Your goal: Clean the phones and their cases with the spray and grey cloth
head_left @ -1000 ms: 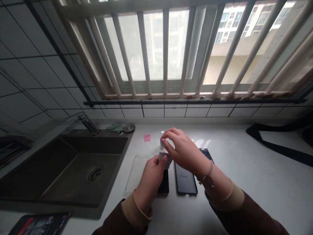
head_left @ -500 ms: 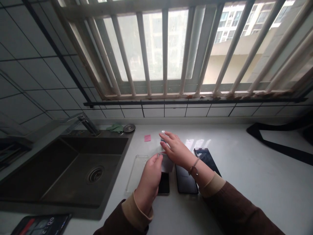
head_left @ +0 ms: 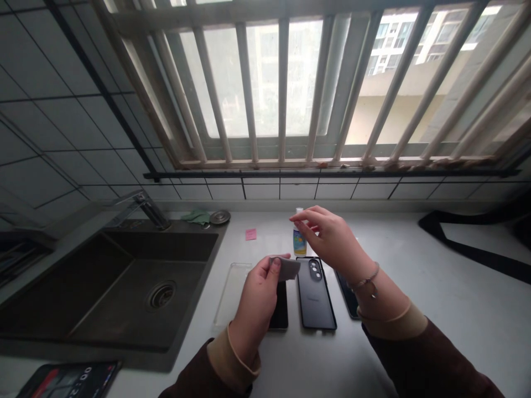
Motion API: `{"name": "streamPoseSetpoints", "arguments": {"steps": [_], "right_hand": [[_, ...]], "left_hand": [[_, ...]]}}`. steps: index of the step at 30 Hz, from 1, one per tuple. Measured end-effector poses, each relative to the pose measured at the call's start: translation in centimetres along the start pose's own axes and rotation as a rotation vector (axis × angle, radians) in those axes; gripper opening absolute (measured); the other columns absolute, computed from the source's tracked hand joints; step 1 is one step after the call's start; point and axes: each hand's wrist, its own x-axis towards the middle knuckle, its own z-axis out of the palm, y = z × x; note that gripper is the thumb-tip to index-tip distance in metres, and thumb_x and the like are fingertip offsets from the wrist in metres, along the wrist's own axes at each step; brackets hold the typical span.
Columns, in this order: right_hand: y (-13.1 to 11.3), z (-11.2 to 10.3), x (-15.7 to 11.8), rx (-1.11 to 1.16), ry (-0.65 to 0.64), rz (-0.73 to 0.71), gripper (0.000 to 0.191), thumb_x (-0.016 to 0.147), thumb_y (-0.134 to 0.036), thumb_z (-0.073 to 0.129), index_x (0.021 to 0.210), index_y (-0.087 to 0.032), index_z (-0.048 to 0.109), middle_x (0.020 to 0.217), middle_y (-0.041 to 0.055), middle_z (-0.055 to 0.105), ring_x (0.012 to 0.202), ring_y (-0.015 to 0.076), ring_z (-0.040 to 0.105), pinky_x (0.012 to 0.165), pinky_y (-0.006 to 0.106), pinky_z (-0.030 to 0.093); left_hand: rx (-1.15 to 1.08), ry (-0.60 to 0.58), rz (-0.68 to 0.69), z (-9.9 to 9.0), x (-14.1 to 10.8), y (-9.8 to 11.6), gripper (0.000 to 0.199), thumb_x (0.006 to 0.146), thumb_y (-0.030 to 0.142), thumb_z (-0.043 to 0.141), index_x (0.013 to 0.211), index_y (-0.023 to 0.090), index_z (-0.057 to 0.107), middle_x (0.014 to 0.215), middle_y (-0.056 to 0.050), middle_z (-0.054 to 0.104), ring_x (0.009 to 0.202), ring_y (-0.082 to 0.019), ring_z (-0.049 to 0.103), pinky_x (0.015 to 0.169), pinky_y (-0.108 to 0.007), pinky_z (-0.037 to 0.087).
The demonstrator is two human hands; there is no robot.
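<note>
- I see the left hand [head_left: 255, 287] pinching a folded grey cloth [head_left: 286, 269], thumb on the near face, fingers closed narrow on it.
- I take that cloth as my clock's centre, with 12 at the barred window [head_left: 283, 94].
- A small labelled bottle [head_left: 299, 243] stands upright at 1 o'clock.
- The right hand [head_left: 326, 229] arches over beside it, thumb and fingertips bunched close together at the bottle's neck; I can't tell whether they grip it.
- A black phone case [head_left: 317, 304] lies between 4 and 5, just short of the bottle.
- A dark phone [head_left: 281, 312] lies at 6, partly hidden by the left hand.
- A clear case [head_left: 226, 293] lies at 8, a pink note [head_left: 251, 234] between 10 and 11.
- The sink [head_left: 120, 276] sits farther off at 9.
</note>
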Motion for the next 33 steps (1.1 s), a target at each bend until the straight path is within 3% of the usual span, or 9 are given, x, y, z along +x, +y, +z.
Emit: {"name": "streamPoseSetpoints", "arguments": {"steps": [4, 9, 11, 14, 19, 22, 25, 28, 33], "right_hand": [[-0.9, -0.3, -0.2, 0.116, -0.122, 0.073, 0.022, 0.103, -0.032, 0.062, 0.119, -0.03, 0.076, 0.107, 0.0027, 0.072, 0.079, 0.0137, 0.072, 0.076, 0.028, 0.061], [-1.8, 0.5, -0.6, 0.339, -0.316, 0.231, 0.053, 0.095, -0.037, 0.071, 0.145, -0.032, 0.057, 0.108, 0.0021, 0.074, 0.063, 0.0114, 0.071, 0.053, 0.022, 0.055], [-1.7, 0.8, -0.5, 0.375, -0.338, 0.286, 0.043, 0.095, -0.042, 0.071, 0.134, -0.026, 0.064, 0.096, 0.0018, 0.076, 0.064, 0.0136, 0.072, 0.053, 0.023, 0.055], [-1.1, 0.9, -0.2, 0.359, -0.351, 0.357, 0.032, 0.095, -0.052, 0.07, 0.098, -0.02, 0.074, 0.075, 0.0015, 0.074, 0.065, 0.0157, 0.072, 0.056, 0.023, 0.054], [-0.7, 0.1, -0.1, 0.415, -0.318, 0.368, 0.034, 0.089, -0.052, 0.078, 0.089, -0.018, 0.078, 0.068, 0.002, 0.073, 0.063, 0.0159, 0.069, 0.057, 0.024, 0.053], [-1.0, -0.1, -0.1, 0.463, -0.293, 0.342, 0.035, 0.089, -0.053, 0.078, 0.09, -0.018, 0.078, 0.071, 0.0025, 0.074, 0.065, 0.0157, 0.07, 0.059, 0.025, 0.054], [-1.4, -0.1, -0.1, 0.456, -0.285, 0.35, 0.036, 0.089, -0.053, 0.078, 0.089, -0.018, 0.078, 0.07, 0.0021, 0.073, 0.063, 0.0151, 0.069, 0.058, 0.024, 0.054], [-1.7, -0.3, 0.0, 0.476, -0.286, 0.347, 0.036, 0.088, -0.054, 0.079, 0.088, -0.018, 0.078, 0.069, 0.0024, 0.073, 0.062, 0.0149, 0.068, 0.059, 0.026, 0.055], [0.1, -2.0, 0.5, 0.524, -0.077, 0.294, 0.039, 0.09, -0.057, 0.076, 0.094, -0.018, 0.075, 0.09, 0.0089, 0.08, 0.072, 0.0167, 0.071, 0.07, 0.031, 0.06]], "left_hand": [[0.011, -0.089, 0.098, 0.5, -0.5, 1.3, 0.032, 0.098, 0.049, 0.069, 0.11, 0.022, 0.081, 0.153, -0.011, 0.059, 0.138, -0.031, 0.057, 0.117, -0.04, 0.044], [-0.037, -0.269, 0.043, 1.0, -1.0, 1.9, 0.034, 0.098, 0.05, 0.069, 0.107, 0.02, 0.082, 0.121, -0.013, 0.075, 0.111, -0.03, 0.069, 0.101, -0.041, 0.054], [0.05, -0.273, 0.05, 0.9, -1.2, 1.8, 0.034, 0.098, 0.05, 0.068, 0.105, 0.02, 0.082, 0.113, -0.012, 0.076, 0.105, -0.029, 0.069, 0.096, -0.041, 0.054], [0.212, -0.273, 0.08, 0.7, -1.5, 1.7, 0.034, 0.099, 0.05, 0.068, 0.102, 0.02, 0.084, 0.104, -0.012, 0.076, 0.1, -0.029, 0.069, 0.093, -0.04, 0.053], [0.181, -0.308, 0.026, 0.2, -1.6, 1.8, 0.034, 0.098, 0.05, 0.068, 0.106, 0.022, 0.085, 0.102, -0.011, 0.077, 0.092, -0.025, 0.067, 0.079, -0.034, 0.052], [0.096, -0.314, -0.026, -0.1, -1.5, 1.7, 0.035, 0.097, 0.051, 0.07, 0.106, 0.021, 0.085, 0.093, -0.009, 0.073, 0.073, -0.018, 0.059, 0.063, -0.028, 0.044], [-0.105, -0.319, -0.127, -0.3, -1.6, 1.5, 0.036, 0.094, 0.052, 0.074, 0.105, 0.02, 0.084, 0.083, -0.006, 0.067, 0.062, -0.012, 0.051, 0.054, -0.025, 0.037], [-0.356, -0.332, -0.26, -0.4, -1.8, 1.6, 0.034, 0.09, 0.053, 0.078, 0.101, 0.021, 0.083, 0.081, -0.005, 0.066, 0.061, -0.012, 0.057, 0.054, -0.024, 0.042], [-0.583, -0.393, -0.248, -0.6, -2.2, 2.0, 0.033, 0.084, 0.055, 0.084, 0.093, 0.024, 0.083, 0.08, -0.003, 0.064, 0.053, -0.009, 0.054, 0.05, -0.023, 0.042]]}}
